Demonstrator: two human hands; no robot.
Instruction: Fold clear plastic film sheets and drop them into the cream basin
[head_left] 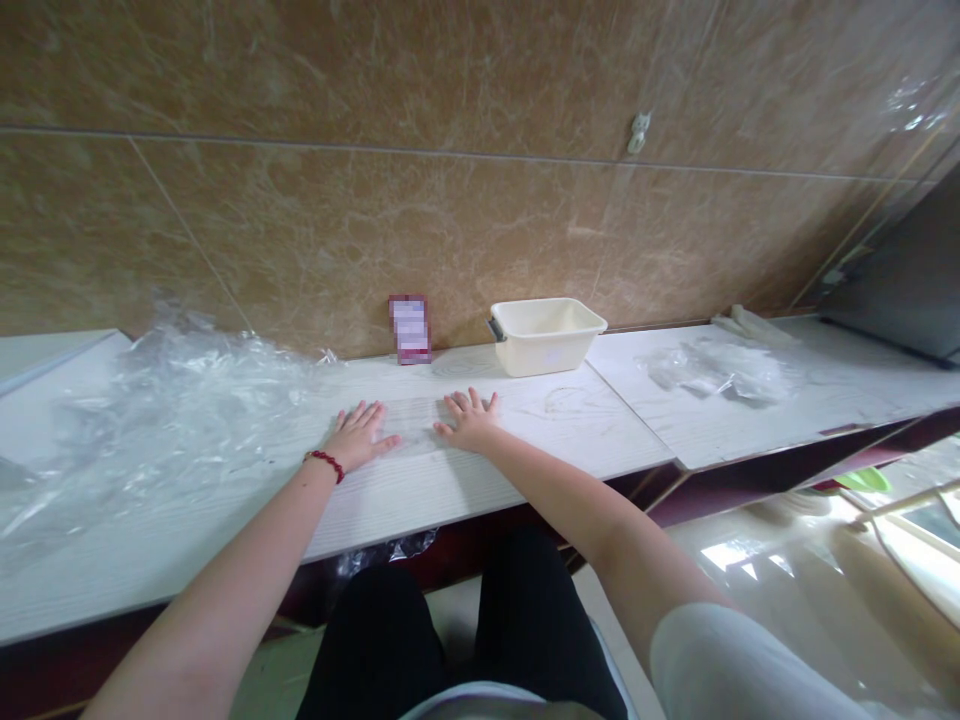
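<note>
My left hand [361,436] lies flat on the white wooden table [420,490], fingers spread, with a red bead bracelet [325,463] on the wrist. A short gap to its right, my right hand [469,418] also rests palm down with the fingers apart. Neither hand holds anything. Between and under the hands there seems to be a thin clear film, too faint to be sure. A cream plastic tub [545,335] stands just beyond my right hand against the wall. A small purple and white box [409,329] stands upright beyond the gap between my hands.
A big heap of crumpled clear plastic [157,410] covers the table's left part. A smaller clear plastic bundle [716,370] lies on the adjoining white board at right. The brown marble wall [450,180] backs the table. My black-trousered legs are below the front edge.
</note>
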